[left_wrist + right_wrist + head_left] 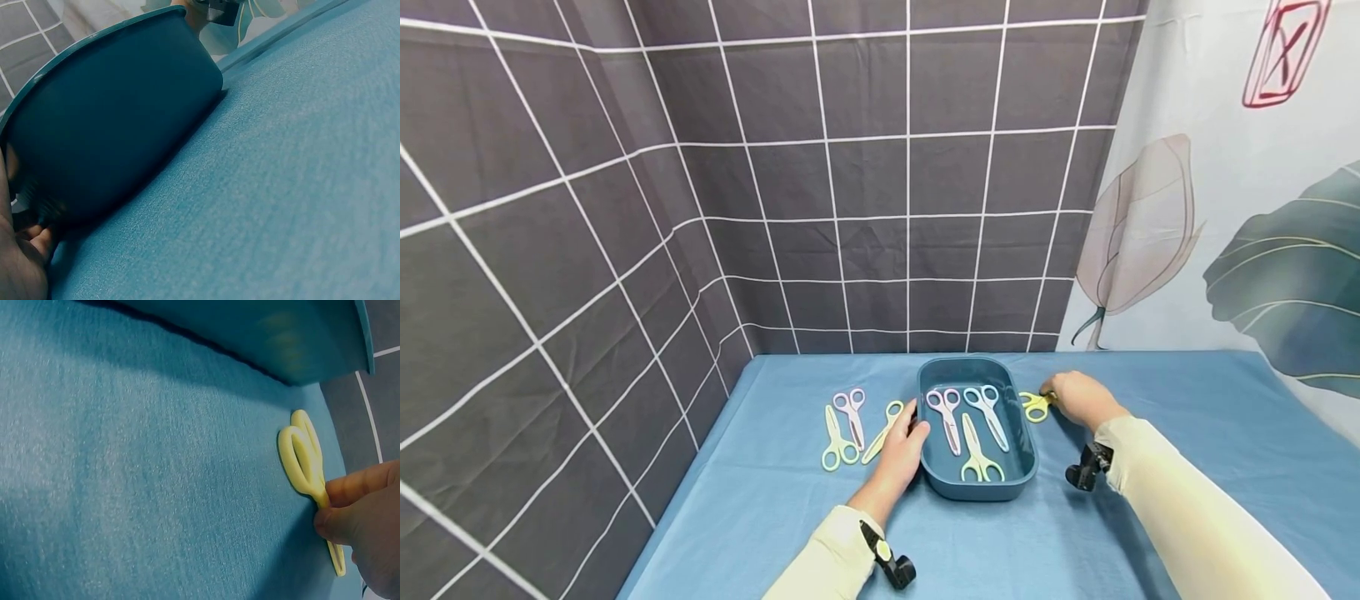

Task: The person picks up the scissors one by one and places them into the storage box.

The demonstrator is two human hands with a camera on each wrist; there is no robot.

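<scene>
A dark teal plastic bin (977, 492) holds purple scissors (951, 425), light-blue scissors (991, 417) and pale yellow-green scissors (973, 450). Against the bin's left outer wall rests my left hand (897, 450), its thumb by the rim; in the left wrist view, the hand (22, 269) touches the wall low down and its fingertips are partly hidden. Just right of the bin, my right hand (1082, 400) pinches yellow scissors (1035, 407) by the blades between thumb and fingers. The right wrist view shows their yellow handle loops (300, 456) pointing toward the bin, close above the cloth.
Left of the bin, pale green scissors (837, 442), pink scissors (852, 414) and yellow-green scissors (883, 433) lie on the blue tablecloth (760, 500). A dark grid-patterned curtain (865, 183) hangs behind and at the left; a white leaf-print curtain (1195, 300) hangs at the right.
</scene>
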